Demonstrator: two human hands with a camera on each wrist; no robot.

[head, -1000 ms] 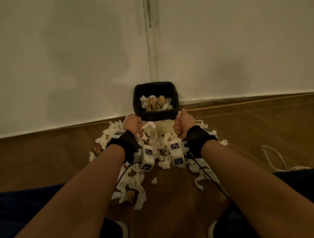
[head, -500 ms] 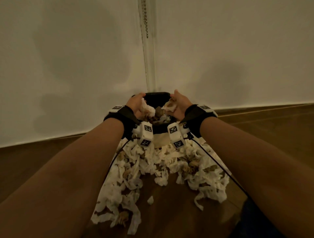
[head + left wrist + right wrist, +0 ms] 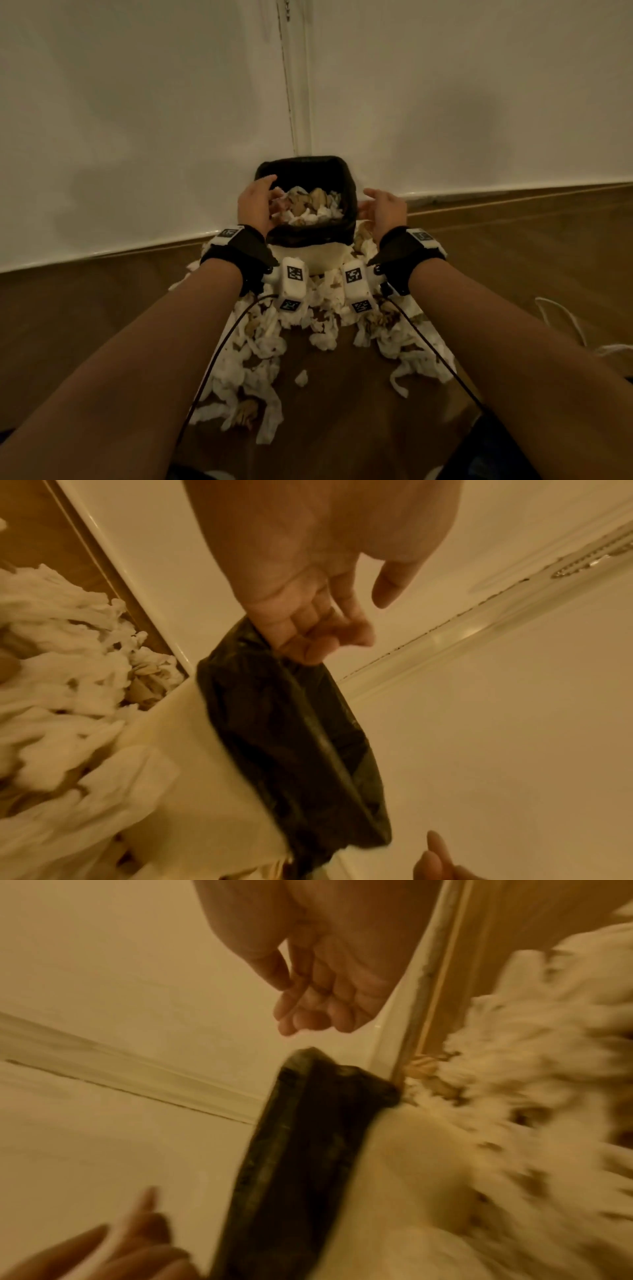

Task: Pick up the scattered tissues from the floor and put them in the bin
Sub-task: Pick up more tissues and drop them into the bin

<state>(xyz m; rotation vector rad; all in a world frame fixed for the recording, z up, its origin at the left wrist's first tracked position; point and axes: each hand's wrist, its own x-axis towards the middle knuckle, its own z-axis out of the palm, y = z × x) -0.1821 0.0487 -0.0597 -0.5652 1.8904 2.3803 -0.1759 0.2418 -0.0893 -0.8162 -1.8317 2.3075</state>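
Note:
A small cream bin with a black liner (image 3: 310,236) stands against the white wall, holding crumpled tissues (image 3: 308,209). My left hand (image 3: 257,205) hovers over the bin's left rim, fingers loosely bent and empty; the left wrist view shows it (image 3: 325,620) above the liner (image 3: 291,723). My right hand (image 3: 383,210) sits just right of the bin, fingers relaxed, holding nothing, and appears above the liner (image 3: 301,1137) in the right wrist view as well (image 3: 322,1007). Several white and brown tissues (image 3: 253,363) lie scattered on the wooden floor in front of the bin.
The white wall with a vertical seam (image 3: 291,85) rises right behind the bin. A white cable (image 3: 561,318) loops on the floor at the right. Dark cords (image 3: 212,356) run from the wrist cameras along my forearms. Bare wooden floor (image 3: 85,325) spreads to the left.
My hands went from gripping tissues on the floor, up over the bin, and have now spread apart and let the tissues drop inside. The right hand moved outward past the rim.

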